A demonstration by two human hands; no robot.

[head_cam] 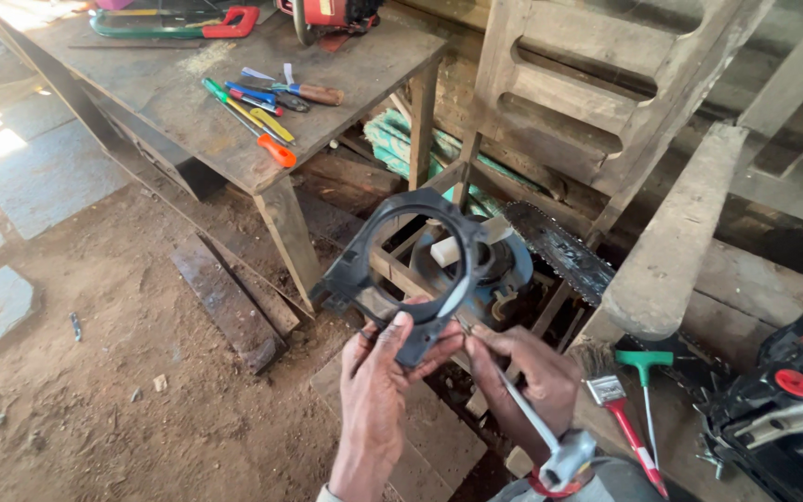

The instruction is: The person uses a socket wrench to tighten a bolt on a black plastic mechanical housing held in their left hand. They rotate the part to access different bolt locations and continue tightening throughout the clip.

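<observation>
My left hand grips the lower edge of a black plastic ring-shaped housing held up in front of me. Through and behind its opening sits a blue-grey round machine part with a white piece inside. My right hand holds a long metal T-handle tool, its tip pointing up at the housing's lower rim. A chainsaw bar with chain slants just behind to the right.
A wooden workbench at upper left carries screwdrivers, pliers and a saw. A green T-handle key and a red-handled brush lie on planks at right, beside a black and red chainsaw body. Dirt floor with scrap boards lies left.
</observation>
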